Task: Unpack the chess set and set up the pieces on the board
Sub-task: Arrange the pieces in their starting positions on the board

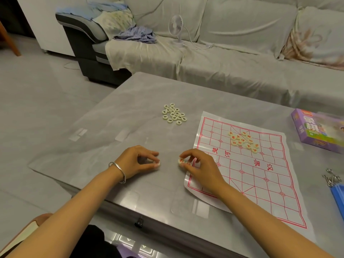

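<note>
A white paper board (260, 174) with a red grid lies on the grey table (111, 127), right of centre. Several cream pieces with red characters (243, 141) are heaped on its far half. Several cream pieces with black characters (174, 114) sit in a cluster on the bare table, left of the board's far end. My left hand (138, 161) pinches a cream piece against the table. My right hand (197, 164) pinches red-marked pieces (181, 162) at the board's near left edge. The two hands are a short gap apart.
A purple game box (316, 129) lies at the table's right edge. Blue strips with metal rings (335, 185) lie near the right border. A sofa with a small white fan (177, 28) and crumpled clothes stands behind the table. The near table edge runs below my forearms.
</note>
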The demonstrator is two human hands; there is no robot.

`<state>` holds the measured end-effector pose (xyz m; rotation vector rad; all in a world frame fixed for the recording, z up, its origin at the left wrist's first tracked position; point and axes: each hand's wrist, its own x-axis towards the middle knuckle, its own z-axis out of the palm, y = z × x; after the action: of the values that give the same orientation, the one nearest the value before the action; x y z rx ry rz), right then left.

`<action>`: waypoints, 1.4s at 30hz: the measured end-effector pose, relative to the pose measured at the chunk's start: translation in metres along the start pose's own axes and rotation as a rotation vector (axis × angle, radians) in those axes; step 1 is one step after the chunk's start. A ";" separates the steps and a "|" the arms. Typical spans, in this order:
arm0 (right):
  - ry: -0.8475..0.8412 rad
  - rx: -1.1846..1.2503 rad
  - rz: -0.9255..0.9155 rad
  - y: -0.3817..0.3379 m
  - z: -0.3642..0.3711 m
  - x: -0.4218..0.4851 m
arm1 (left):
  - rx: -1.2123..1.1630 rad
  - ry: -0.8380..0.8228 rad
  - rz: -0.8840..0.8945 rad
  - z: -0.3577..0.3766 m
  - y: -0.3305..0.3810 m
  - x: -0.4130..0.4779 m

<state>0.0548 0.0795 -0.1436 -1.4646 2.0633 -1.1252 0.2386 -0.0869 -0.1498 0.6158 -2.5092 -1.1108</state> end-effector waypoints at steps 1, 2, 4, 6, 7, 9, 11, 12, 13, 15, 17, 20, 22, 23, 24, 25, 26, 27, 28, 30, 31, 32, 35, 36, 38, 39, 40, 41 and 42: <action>0.004 0.002 -0.002 0.000 0.001 0.000 | 0.030 -0.013 0.017 0.000 0.000 -0.003; 0.005 0.006 -0.003 -0.001 0.003 0.000 | 0.053 -0.018 0.026 0.001 -0.001 -0.006; 0.008 0.021 -0.007 -0.002 0.005 0.001 | 0.051 0.009 0.025 0.003 0.000 -0.009; 0.014 0.045 -0.006 -0.004 0.007 0.002 | 0.011 0.043 -0.001 0.007 0.002 -0.010; 0.017 0.059 0.000 -0.004 0.008 0.002 | 0.002 0.050 -0.016 0.008 0.003 -0.009; 0.024 0.078 0.015 -0.005 0.007 0.002 | -0.012 0.053 -0.041 0.011 0.005 -0.007; 0.036 0.082 0.034 -0.004 0.004 0.001 | -0.043 0.060 -0.055 0.015 0.007 -0.004; 0.048 0.085 0.041 -0.003 0.002 0.001 | -0.052 0.070 -0.058 0.017 0.008 -0.002; 0.062 0.092 0.047 -0.001 0.000 0.000 | -0.055 0.082 -0.060 0.018 0.010 0.001; 0.089 0.108 0.061 0.004 -0.008 -0.001 | -0.067 0.095 -0.060 0.023 0.019 0.009; 0.123 0.129 0.082 0.011 -0.022 -0.003 | -0.101 0.106 -0.041 0.030 0.032 0.024; 0.194 0.133 0.119 0.031 -0.049 -0.009 | -0.141 0.157 -0.043 0.049 0.060 0.057; 0.247 0.139 0.184 0.050 -0.069 -0.015 | -0.156 0.170 -0.043 0.068 0.077 0.082; 0.275 0.132 0.220 0.060 -0.080 -0.017 | -0.161 0.156 -0.040 0.078 0.085 0.095; 0.307 0.115 0.252 0.070 -0.091 -0.018 | -0.167 0.131 -0.038 0.089 0.092 0.108; 0.342 0.094 0.276 0.079 -0.102 -0.018 | -0.172 0.105 -0.034 0.099 0.099 0.120; 0.381 0.070 0.297 0.087 -0.113 -0.017 | -0.169 0.079 -0.031 0.109 0.104 0.132; 0.420 0.049 0.315 0.093 -0.123 -0.017 | -0.153 0.050 -0.024 0.119 0.109 0.142; 0.452 0.033 0.329 0.099 -0.133 -0.016 | -0.123 0.019 -0.014 0.128 0.113 0.151; 0.461 0.013 0.338 0.111 -0.147 -0.016 | -0.064 -0.029 -0.002 0.143 0.117 0.161; 0.437 0.003 0.334 0.115 -0.150 -0.016 | -0.045 -0.042 -0.005 0.149 0.118 0.164; 0.404 -0.012 0.327 0.119 -0.152 -0.015 | -0.030 -0.050 -0.008 0.153 0.117 0.166; 0.326 -0.071 0.271 0.128 -0.148 -0.009 | 0.007 -0.064 0.010 0.159 0.114 0.170; 0.318 -0.096 0.259 0.130 -0.147 -0.006 | 0.008 -0.057 0.015 0.159 0.113 0.172; 0.322 -0.137 0.253 0.134 -0.146 -0.001 | -0.011 -0.031 0.011 0.159 0.112 0.175; 0.333 -0.148 0.248 0.136 -0.147 0.001 | -0.011 -0.017 0.006 0.159 0.110 0.177; 0.338 -0.163 0.233 0.138 -0.147 0.001 | 0.015 -0.012 -0.005 0.158 0.108 0.179; 0.323 -0.194 0.212 0.140 -0.148 0.001 | 0.079 -0.024 -0.022 0.158 0.104 0.181; 0.274 -0.250 0.190 0.141 -0.149 0.000 | 0.192 -0.058 -0.033 0.159 0.100 0.182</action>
<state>-0.1342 0.1582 -0.1618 -1.2392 2.5510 -1.0716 -0.0144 -0.0214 -0.1542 0.6873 -2.6860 -0.9183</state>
